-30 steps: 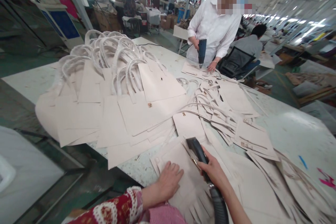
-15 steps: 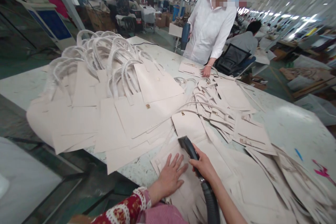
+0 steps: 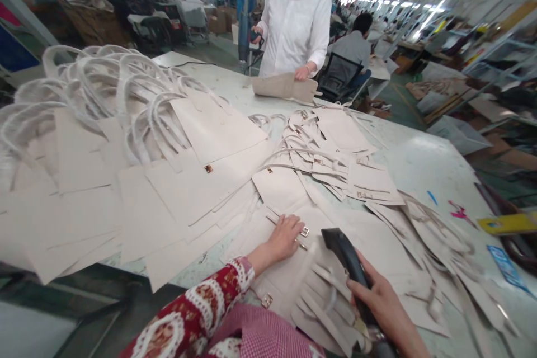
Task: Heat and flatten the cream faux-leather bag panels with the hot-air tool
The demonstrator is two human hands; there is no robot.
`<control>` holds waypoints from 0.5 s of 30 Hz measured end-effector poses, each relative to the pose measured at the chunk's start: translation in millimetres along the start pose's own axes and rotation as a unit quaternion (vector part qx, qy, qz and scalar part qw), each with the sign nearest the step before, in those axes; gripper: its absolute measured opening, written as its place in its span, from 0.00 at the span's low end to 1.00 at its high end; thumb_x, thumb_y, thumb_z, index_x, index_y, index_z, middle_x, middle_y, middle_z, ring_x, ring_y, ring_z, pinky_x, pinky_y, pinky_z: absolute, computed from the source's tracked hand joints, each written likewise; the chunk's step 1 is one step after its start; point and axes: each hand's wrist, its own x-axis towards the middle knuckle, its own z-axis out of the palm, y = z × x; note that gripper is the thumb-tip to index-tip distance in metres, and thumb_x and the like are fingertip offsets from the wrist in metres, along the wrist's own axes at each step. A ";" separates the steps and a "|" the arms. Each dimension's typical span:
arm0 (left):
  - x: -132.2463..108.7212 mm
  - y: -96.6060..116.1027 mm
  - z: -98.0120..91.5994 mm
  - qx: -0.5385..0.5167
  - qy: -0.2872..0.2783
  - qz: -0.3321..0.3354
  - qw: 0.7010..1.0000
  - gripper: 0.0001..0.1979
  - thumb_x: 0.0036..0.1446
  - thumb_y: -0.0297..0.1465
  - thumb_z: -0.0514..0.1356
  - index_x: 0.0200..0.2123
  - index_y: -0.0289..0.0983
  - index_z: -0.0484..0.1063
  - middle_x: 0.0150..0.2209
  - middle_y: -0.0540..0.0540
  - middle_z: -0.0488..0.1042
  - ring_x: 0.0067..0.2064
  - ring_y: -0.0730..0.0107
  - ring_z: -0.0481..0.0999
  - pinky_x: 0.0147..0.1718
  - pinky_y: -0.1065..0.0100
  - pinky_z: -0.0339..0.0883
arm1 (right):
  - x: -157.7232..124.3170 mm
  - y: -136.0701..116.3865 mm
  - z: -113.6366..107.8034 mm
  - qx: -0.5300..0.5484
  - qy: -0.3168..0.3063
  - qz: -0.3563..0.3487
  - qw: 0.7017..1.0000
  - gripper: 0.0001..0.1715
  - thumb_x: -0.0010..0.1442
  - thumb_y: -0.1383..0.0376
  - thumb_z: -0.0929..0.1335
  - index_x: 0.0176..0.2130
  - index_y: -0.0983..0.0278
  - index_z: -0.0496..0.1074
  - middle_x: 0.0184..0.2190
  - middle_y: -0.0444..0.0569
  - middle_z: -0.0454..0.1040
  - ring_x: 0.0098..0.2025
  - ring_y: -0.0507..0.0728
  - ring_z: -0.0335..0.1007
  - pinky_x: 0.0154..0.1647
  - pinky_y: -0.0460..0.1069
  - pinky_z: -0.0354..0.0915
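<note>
My right hand (image 3: 377, 296) is wrapped around a black hot-air gun (image 3: 346, 257), whose flat nozzle points up and left over pale beige bag pieces. Its fingers are closed on the handle. My left hand (image 3: 285, 238) rests on a beige bag panel (image 3: 285, 279), fingers bent and close together. Its fingertips are beside a small metal buckle (image 3: 305, 231). A second buckle (image 3: 266, 300) lies lower on the panel. Loose beige straps (image 3: 321, 305) fan out between the panel and the gun. What is under my left fingers is hidden.
Beige bag panels with looped handles (image 3: 121, 84) are heaped at the left. More strapped pieces (image 3: 319, 151) and stacked panels (image 3: 444, 257) lie ahead and to the right. Across the table (image 3: 432, 151) a person in a white shirt (image 3: 293, 28) handles a beige piece (image 3: 285, 88).
My left hand has gone from spread flat to bent fingers beside a buckle now in view. The gun has shifted right. The other person's beige piece is lifted. The view has turned right.
</note>
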 end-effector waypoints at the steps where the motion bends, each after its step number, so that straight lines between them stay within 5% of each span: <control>1: 16.4 1.7 0.2 0.010 -0.019 0.016 1.000 0.24 0.48 0.31 0.57 0.51 0.38 0.60 0.50 0.41 0.61 0.53 0.59 0.57 0.54 0.55 0.46 | -6.8 8.8 4.6 0.004 -0.006 0.014 1.000 0.43 0.51 0.62 0.64 0.62 0.59 0.44 0.13 0.37 0.66 0.14 0.51 0.60 0.16 0.45 0.59; 6: 59.5 5.2 9.3 0.043 -0.067 0.037 0.996 0.20 0.40 0.35 0.63 0.38 0.34 0.66 0.44 0.39 0.63 0.47 0.55 0.61 0.45 0.58 0.55 | -0.2 24.0 28.8 0.031 -0.010 0.049 0.998 0.44 0.50 0.62 0.64 0.62 0.63 0.44 0.12 0.37 0.65 0.14 0.53 0.61 0.14 0.46 0.59; 11: 67.0 7.6 9.0 0.041 -0.090 0.077 0.992 0.20 0.39 0.35 0.64 0.38 0.36 0.66 0.42 0.42 0.65 0.44 0.59 0.63 0.42 0.61 0.56 | 9.9 13.1 30.6 0.049 0.037 0.037 0.997 0.45 0.49 0.57 0.65 0.61 0.63 0.45 0.15 0.38 0.66 0.17 0.54 0.63 0.18 0.47 0.61; 15: 67.0 11.9 7.5 0.043 -0.130 0.095 0.986 0.18 0.40 0.37 0.63 0.35 0.34 0.68 0.38 0.40 0.68 0.42 0.56 0.66 0.41 0.58 0.58 | -7.1 32.5 26.9 0.076 0.035 0.057 0.995 0.50 0.46 0.51 0.66 0.62 0.64 0.45 0.14 0.39 0.67 0.15 0.55 0.62 0.16 0.48 0.60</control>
